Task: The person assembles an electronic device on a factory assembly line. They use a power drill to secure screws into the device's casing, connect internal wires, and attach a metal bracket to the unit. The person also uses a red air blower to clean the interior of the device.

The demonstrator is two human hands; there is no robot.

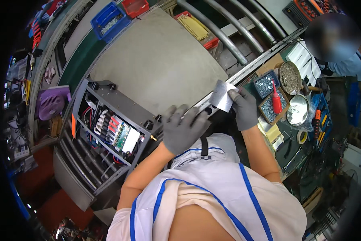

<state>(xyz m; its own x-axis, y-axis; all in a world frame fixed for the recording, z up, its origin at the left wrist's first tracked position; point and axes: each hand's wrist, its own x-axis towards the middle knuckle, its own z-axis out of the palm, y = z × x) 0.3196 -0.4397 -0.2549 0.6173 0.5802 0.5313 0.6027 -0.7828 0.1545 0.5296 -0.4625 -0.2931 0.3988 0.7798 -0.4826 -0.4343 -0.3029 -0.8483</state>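
Silvery sheet-metal piece, flat and dull-bright with a bent edge, sat pinched in the right hand, thumb and fingers closed on its right side so that it stood just above the near edge of the large grey cover panel. It appeared to be held there for lining up against the metal rail that ran along the panel's right edge. The left hand lay flat, its grip spread wide and holding nothing, pressing down on the panel's near corner, seemingly to steady the work. Both hands wore grey knit gloves with a coated, matte palm.

The panel was smooth, plain and slightly speckled, and covered the top of a dark metal machine chassis. On the left the chassis stood open, showing a terminal board with red, white and black wires bundled at it, and an orange tab on its far-left edge.

To the right, on the cluttered green tabletop, small trays of bright screws sat near the right hand, a red squeeze bottle lying across one of them. A round sieve-like dish of small parts and a shiny steel bowl stood just beyond, with a roll of tape nearer. Far left, a purple fan faced the work; blue and red bins sat at the far edge.
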